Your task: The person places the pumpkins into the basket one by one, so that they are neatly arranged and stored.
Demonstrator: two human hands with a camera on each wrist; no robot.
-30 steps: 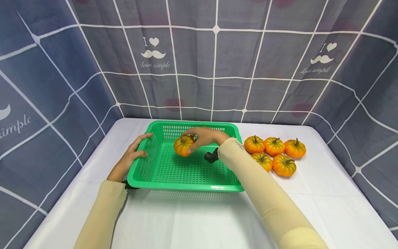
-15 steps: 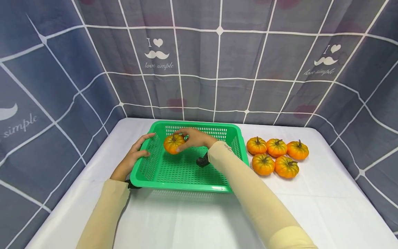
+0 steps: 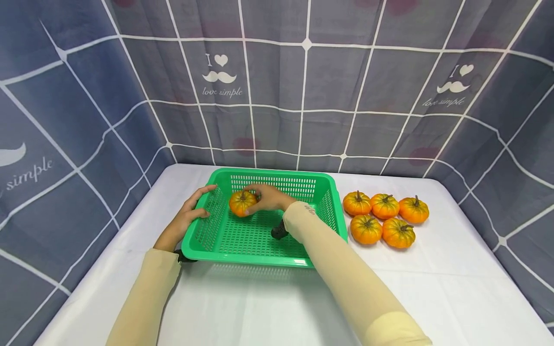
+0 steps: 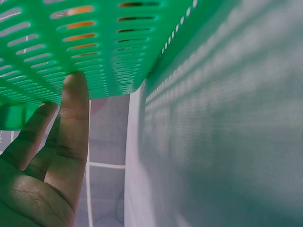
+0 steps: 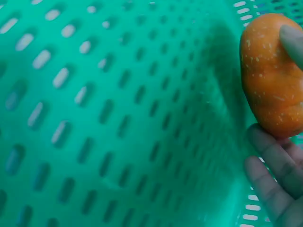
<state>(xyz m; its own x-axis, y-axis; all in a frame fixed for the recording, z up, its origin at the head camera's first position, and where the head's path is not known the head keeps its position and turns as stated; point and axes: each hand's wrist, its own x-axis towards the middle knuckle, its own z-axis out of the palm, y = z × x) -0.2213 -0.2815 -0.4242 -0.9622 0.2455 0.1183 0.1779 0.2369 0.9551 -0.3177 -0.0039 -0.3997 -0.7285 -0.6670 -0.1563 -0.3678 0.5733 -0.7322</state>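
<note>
- Head view: the right hand is pinching a small pumpkin between thumb and fingers. The pumpkin is sitting just left of those fingertips, inside the green basket, its stem pointing up; whether its underside is touching the basket floor, I cannot tell.
- Same view: the left hand is gripping the basket's left wall, thumb and one finger reaching over the rim. The held pumpkin is lying to the right of these fingers, near but apart, so the right hand is the nearer one.
- Same view: five other pumpkins are resting on the counter, to the right of the right fingers and well apart from them.
- Left wrist view: the fingers are lying fairly straight, slightly spread, touching the slotted outer wall; orange is showing through slots above the fingertips.
- Right wrist view: the thumb is pressing the pumpkin's upper part, other fingers supporting it below. Its long axis seems to be running from thumb to fingers.
</note>
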